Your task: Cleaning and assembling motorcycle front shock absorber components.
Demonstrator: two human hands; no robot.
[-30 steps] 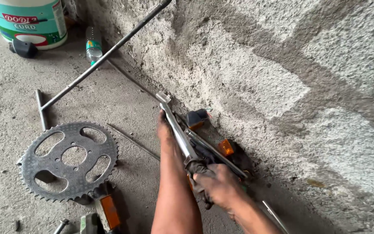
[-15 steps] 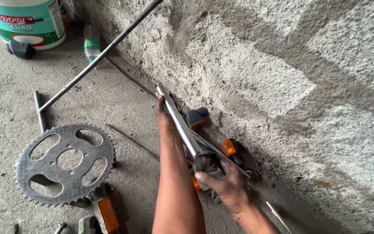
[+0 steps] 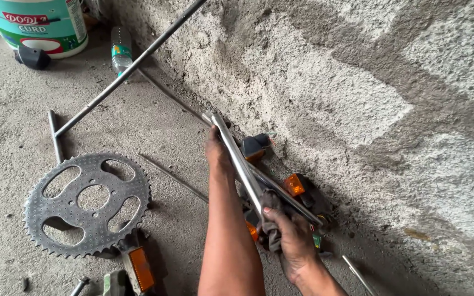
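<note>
A long shiny chrome metal bar (image 3: pixel 237 159) is held slanted above the concrete floor (image 3: pixel 6 137), close to the rough grey wall (image 3: pixel 357 82). Its lower end is clenched in the right hand (image 3: pixel 289 235); the left hand (image 3: pixel 216 156) is pressed beside its upper part, grip not discernible. A grey toothed sprocket (image 3: pixel 86 204) is seen well apart.

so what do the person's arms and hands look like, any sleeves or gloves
Both forearms are bare, with no sleeves in view. The left hand and right hand wear no gloves, and no rings, watch or bands show. The right hand looks smudged with dark grime around the fingers.
</note>
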